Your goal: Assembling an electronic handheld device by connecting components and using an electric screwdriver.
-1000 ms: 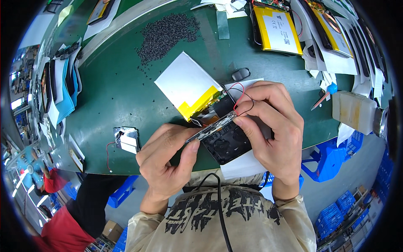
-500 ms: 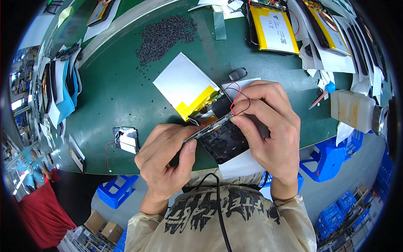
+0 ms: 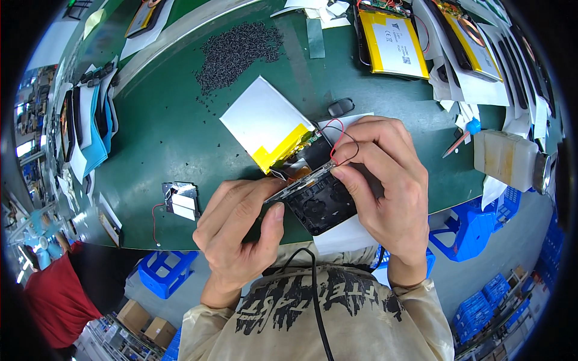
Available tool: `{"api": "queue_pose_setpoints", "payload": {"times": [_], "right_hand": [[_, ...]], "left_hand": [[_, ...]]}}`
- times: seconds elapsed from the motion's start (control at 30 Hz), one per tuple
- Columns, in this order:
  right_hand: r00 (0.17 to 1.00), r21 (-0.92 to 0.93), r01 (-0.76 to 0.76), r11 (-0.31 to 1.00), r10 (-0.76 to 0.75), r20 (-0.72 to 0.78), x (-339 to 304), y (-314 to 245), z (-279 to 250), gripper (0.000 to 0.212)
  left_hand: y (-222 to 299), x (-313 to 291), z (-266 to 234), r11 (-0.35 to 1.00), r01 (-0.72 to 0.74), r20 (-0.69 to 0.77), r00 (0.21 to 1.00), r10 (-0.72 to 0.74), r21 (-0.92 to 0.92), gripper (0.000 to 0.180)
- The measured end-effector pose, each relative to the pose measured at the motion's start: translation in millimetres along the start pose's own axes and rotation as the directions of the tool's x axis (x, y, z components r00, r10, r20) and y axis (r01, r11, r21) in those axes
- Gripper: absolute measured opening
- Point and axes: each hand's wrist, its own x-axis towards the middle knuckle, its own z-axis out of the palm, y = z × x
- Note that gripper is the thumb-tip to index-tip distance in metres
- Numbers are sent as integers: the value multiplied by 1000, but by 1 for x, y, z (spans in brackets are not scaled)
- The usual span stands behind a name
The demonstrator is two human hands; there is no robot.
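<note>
Both my hands hold up a thin circuit board (image 3: 309,178), seen nearly edge-on. My right hand (image 3: 391,180) pinches its right end between thumb and fingers, where a red and a black wire loop up. At the board's left end, the curled fingers of my left hand (image 3: 241,225) rest against it, and the thumb stands slightly off. Below the board lies a black plastic casing (image 3: 325,212), partly hidden by it. Just beyond, a flat white battery (image 3: 265,117) with yellow tape lies tilted on the green table (image 3: 156,132).
A pile of small black pieces (image 3: 238,54) lies beyond the battery. A small black device (image 3: 341,107) sits near my right hand. Further right are a blue-topped tool (image 3: 463,137) and a cloudy bottle (image 3: 506,157). Another small board (image 3: 180,200) lies at left. Opened battery units (image 3: 391,45) stand at the back.
My left thumb has drawn slightly away from the board's left end. The board has tilted a little; my right hand keeps its pinch almost unmoved.
</note>
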Motion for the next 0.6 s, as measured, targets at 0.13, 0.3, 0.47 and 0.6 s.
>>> {"api": "queue_pose_setpoints", "payload": {"times": [0.13,0.3,0.47,0.6], "right_hand": [[1000,22,25,999,-25,-7,2,-2,4,15],[999,3,-34,999,34,-14,-3,-6,1,17],[999,15,-40,999,40,9,0,-9,2,17],[999,16,-32,999,32,13,1,-9,1,17]], "left_hand": [[11,2,-15,992,79,103,991,-90,102,30],[10,-2,-30,990,111,70,991,-118,86,40],[-1,-2,-106,898,187,23,977,-214,398,42],[-14,-3,-133,817,176,241,903,-356,550,77]]}}
